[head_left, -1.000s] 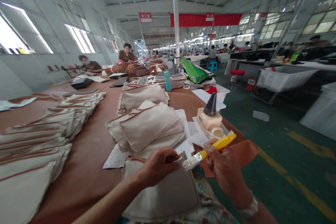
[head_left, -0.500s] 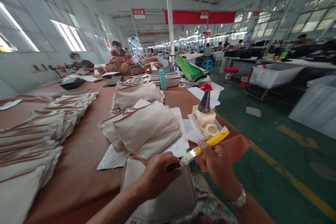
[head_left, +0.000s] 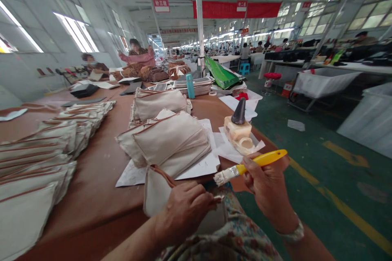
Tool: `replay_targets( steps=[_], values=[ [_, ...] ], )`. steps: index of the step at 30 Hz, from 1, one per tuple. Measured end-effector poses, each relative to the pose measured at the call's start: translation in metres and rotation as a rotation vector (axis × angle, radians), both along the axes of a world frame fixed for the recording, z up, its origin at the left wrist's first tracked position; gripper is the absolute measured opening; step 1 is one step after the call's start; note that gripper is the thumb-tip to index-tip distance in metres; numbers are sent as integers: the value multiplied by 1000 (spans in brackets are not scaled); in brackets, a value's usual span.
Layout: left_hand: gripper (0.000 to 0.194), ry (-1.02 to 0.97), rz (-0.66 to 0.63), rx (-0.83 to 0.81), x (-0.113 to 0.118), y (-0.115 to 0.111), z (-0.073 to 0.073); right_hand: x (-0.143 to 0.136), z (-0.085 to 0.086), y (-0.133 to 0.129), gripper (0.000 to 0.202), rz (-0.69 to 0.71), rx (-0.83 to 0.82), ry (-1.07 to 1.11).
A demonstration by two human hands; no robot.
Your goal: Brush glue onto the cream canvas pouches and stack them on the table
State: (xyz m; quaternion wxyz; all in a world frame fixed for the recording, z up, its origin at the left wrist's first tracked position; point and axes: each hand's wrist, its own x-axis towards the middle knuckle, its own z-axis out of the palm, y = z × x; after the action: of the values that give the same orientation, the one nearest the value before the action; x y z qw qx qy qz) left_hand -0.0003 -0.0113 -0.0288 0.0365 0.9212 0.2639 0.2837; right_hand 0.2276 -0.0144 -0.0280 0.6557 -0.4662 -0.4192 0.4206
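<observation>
My right hand [head_left: 265,185] is closed round the yellow handle of a paintbrush [head_left: 251,165], whose whitish, coated bristles point left. Those bristles are apart from the work, just above my left hand [head_left: 185,204]. That hand's fingers are wrapped over the brown-trimmed edge of a beige fabric pouch piece [head_left: 156,191], which lies at the table edge over my lap. White paste shows on a small brown edge by the left fingertips. Beyond, a stack of beige pouch pieces [head_left: 173,138] rests on white paper [head_left: 128,176]. A cream plastic glue container [head_left: 237,128] with a dark cone on top stands to the right.
Rows of beige pieces [head_left: 36,151] lie along the left of the brown-covered table [head_left: 101,159]. A turquoise bottle [head_left: 190,85] and a green bag [head_left: 222,73] are at the back. People work farther off. White bins [head_left: 324,83] stand on the right.
The brush has moved right, away from the piece's edge where its bristles were touching. My left hand has shifted slightly down, still on the pouch piece. A person behind has raised pinkish cloth.
</observation>
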Motion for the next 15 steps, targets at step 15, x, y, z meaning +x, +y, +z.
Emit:
replay_targets(
  steps=[15],
  values=[
    [32, 124, 171, 111, -4, 2, -12, -12, 14, -28, 41, 71, 8, -369]
  ],
)
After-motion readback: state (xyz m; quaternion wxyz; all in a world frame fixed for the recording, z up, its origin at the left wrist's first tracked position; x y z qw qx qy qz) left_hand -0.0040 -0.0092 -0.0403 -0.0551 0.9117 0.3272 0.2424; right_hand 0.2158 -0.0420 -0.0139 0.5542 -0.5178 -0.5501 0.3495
